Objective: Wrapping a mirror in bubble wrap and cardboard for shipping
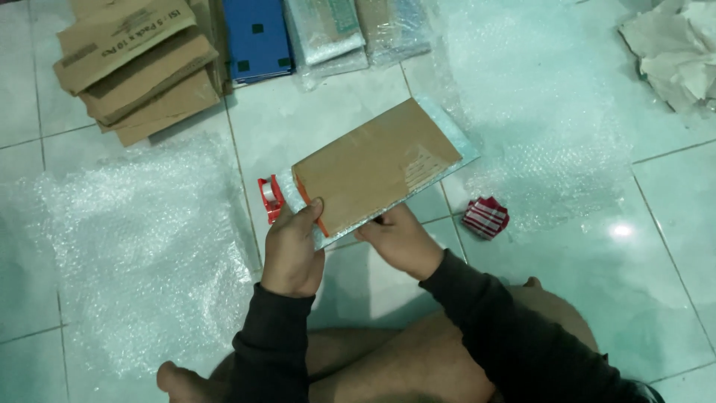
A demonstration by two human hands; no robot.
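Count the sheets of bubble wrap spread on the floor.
2: one bubble wrap sheet lies on the tiles left of the hands, another at upper right. More may be hidden beyond the frame.

A person seated on a tiled floor [656,201] held a flat brown cardboard package [377,166] at centre, left hand [292,250] gripping its seven o'clock corner, right hand [400,240] its lower edge. A red tape dispenser [270,198] lay at nine o'clock, folded cartons [138,63] at eleven.

Head camera looks steeply down, near the floor [656,246].
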